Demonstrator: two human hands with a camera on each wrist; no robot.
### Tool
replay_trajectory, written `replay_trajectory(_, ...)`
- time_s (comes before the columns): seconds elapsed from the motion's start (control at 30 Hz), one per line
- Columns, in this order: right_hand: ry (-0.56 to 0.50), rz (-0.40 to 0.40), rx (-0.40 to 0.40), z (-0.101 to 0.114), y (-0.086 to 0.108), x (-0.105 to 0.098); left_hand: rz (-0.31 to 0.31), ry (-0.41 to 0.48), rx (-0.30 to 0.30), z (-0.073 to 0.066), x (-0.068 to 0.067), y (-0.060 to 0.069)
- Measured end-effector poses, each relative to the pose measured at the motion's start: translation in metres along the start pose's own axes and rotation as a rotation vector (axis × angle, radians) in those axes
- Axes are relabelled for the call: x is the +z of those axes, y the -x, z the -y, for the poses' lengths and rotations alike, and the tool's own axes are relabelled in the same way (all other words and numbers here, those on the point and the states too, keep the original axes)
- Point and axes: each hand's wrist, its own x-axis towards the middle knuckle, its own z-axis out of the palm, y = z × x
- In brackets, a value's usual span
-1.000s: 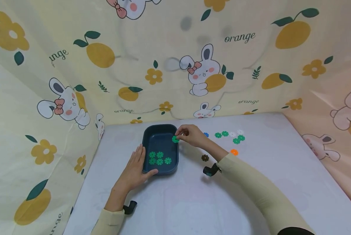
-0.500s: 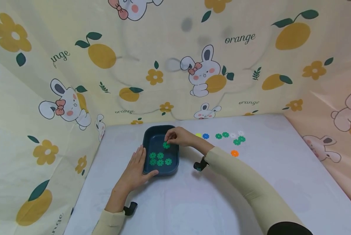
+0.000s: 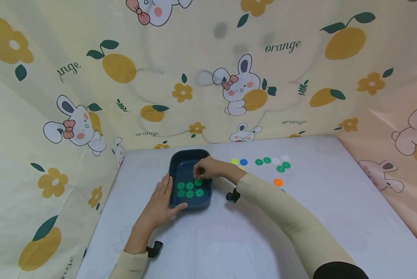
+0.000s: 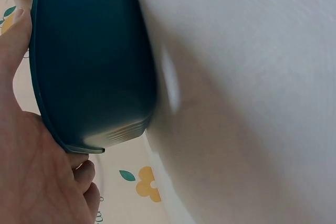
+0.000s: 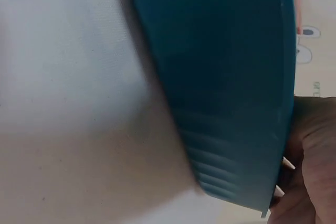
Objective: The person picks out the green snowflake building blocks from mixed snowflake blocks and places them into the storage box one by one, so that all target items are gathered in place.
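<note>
A dark blue-green tray [image 3: 184, 162] stands on the white table, with several green snowflake discs [image 3: 189, 194] in rows in its near half. My left hand [image 3: 159, 203] lies along the tray's left wall with fingers straight, its thumb at the near rim; the left wrist view also shows that hand [image 4: 37, 171] against the tray wall [image 4: 94, 66]. Over the tray's right rim, my right hand [image 3: 211, 168] reaches in and pinches a green snowflake disc [image 3: 198, 182] close to the others. In the right wrist view the tray wall [image 5: 226, 103] hides its fingertips and the disc.
Right of the tray lie green discs [image 3: 263, 161], white discs [image 3: 280, 159], a blue disc [image 3: 243, 162], a yellow disc [image 3: 234, 161] and an orange disc [image 3: 278, 182]. My right sleeve [image 3: 281, 209] crosses the table's right half. A printed cloth [image 3: 201, 97] hangs behind.
My right hand has carried the green snowflake disc from the tray's right rim inward and down to the near group. My left hand stays at the tray. The right sleeve now covers a brown disc.
</note>
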Motion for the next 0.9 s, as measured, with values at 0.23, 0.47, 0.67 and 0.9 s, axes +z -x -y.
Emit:
replay_trajectory(0.23, 0.139, 0.001, -0.006, -0.002, -0.003, 0.003, -0.007, 0.003, 0.003, -0.001, -0.002, -0.001)
replay_trajectory(0.47, 0.172, -0.009, 0.002, -0.005, -0.008, 0.005, 0.008, 0.007, -0.013, -0.003, -0.007, -0.003)
replay_trajectory(0.67, 0.19, 0.005, 0.012, -0.008, -0.011, 0.007, 0.024, -0.005, -0.016, -0.004, -0.008, -0.003)
replay_trajectory(0.9, 0.181, -0.008, 0.001, -0.009, -0.009, 0.006, 0.023, -0.001, -0.015, -0.005, -0.01, -0.003)
